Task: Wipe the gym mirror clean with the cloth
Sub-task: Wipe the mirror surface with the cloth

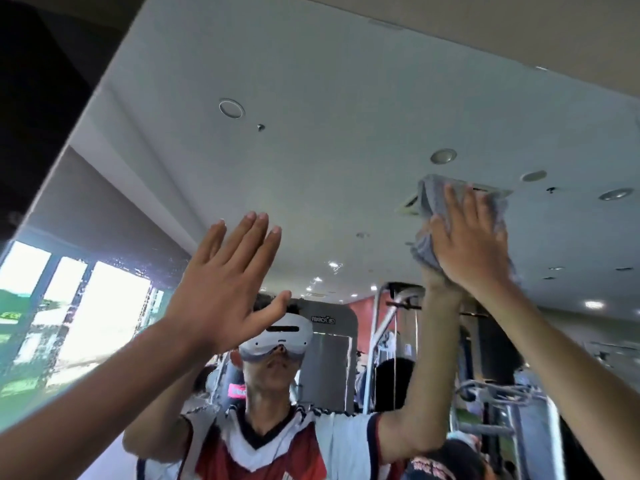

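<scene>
Large gym wall mirror (311, 98) ahead; right grip (467, 244) flat, fingers straight, pressing crumpled grey cloth (429, 202) to glass; left grip (221, 278) spread, empty.

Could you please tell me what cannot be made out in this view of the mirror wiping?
Head view:
cloth: its middle is hidden under the right hand.
mirror: its bottom is cut off by the frame edge.
left hand: the palm faces away, so contact with the glass is unclear.
</scene>
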Demonstrator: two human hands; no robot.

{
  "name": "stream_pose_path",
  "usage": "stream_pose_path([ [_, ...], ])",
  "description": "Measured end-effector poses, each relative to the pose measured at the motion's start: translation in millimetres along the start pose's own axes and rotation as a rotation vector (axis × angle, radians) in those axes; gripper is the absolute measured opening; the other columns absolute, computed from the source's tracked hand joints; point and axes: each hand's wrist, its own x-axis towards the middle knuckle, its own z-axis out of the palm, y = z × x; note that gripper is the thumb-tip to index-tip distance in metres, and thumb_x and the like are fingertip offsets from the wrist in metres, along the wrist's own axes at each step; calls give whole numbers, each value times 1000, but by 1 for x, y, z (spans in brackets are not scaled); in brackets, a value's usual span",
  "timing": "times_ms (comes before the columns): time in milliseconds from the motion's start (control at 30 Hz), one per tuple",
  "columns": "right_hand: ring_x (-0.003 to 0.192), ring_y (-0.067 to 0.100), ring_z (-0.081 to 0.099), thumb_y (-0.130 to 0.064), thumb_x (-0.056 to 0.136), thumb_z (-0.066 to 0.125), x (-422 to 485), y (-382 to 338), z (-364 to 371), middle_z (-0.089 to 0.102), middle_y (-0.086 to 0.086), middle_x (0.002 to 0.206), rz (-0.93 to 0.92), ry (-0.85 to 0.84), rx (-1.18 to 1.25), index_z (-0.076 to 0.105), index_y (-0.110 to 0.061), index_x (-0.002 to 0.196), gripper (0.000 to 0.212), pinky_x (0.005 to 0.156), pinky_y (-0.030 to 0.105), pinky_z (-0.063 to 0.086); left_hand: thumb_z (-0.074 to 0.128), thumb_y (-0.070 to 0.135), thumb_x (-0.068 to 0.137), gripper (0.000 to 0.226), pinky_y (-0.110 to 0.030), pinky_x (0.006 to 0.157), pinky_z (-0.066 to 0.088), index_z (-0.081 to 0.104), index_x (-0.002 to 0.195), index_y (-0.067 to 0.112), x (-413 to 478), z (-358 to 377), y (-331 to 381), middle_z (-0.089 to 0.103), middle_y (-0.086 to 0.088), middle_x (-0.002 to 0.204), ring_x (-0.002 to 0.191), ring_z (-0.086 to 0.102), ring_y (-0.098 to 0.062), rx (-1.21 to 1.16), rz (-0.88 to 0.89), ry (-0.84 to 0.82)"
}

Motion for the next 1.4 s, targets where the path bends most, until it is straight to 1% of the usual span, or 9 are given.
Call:
stream_pose_path([
  [133,153,27,5,-48,100,14,32,-77,3,10,10,166,103,107,68,13,-19,160,66,121,56,4,29,63,95,81,-51,121,12,31,156,9,-1,2,-6,26,-14,163,152,22,-28,-22,1,7],
  [333,153,15,-8,-61,98,4,-38,-108,6,-6,0,166,-593,-27,-18,3,-29,158,68,122,46,-8,28,56,99,77,-52,122,11,21,158,7,-14,5,-11,17,-11,165,154,14,-27,-43,-31,40],
  [400,153,12,-2,-54,102,13,-53,-77,9,2,-1,166,-652,-23,-16,12,-28,158,62,123,42,-2,29,54,99,76,-54,121,13,25,157,6,-18,6,-12,19,-12,165,153,17,-28,-46,-20,52],
  [633,154,20,3,-47,103,19,25,-110,6,7,3,167,39,122,36,11,-24,160,61,123,50,-1,32,52,96,76,-57,121,19,29,156,6,-21,13,-9,22,-12,164,153,19,-28,-72,-58,88],
  [767,154,21,-1,-50,100,9,-40,-149,15,2,3,166,-244,98,35,9,-23,160,65,122,50,-4,28,51,99,73,-56,121,17,26,157,6,-25,15,-12,19,-12,165,153,17,-28,-71,-50,84],
  [900,153,19,9,-44,104,19,-101,-92,17,15,5,165,-581,20,-32,18,-23,158,58,122,53,11,27,48,102,70,-54,122,14,24,157,6,-32,15,-9,16,-11,165,154,14,-27,-63,-66,94],
  [1033,153,23,3,-54,100,0,-52,-49,2,8,7,166,-299,19,-85,8,-23,158,66,122,54,12,24,49,103,68,-53,123,12,23,158,8,-34,13,-7,16,-10,166,154,13,-25,-75,-90,93],
  [1167,154,25,2,-52,96,7,-19,-100,6,8,6,167,68,94,41,10,-24,159,69,122,54,1,20,51,102,70,-52,123,11,23,158,11,-39,12,-5,18,-9,166,154,15,-25,-97,-109,85],
  [1400,153,19,6,-48,105,21,-128,-92,25,12,2,165,-587,52,-4,14,-29,156,56,123,50,2,19,50,102,70,-58,122,13,23,158,10,-69,11,2,15,-12,166,155,11,-29,-106,-141,72],
])
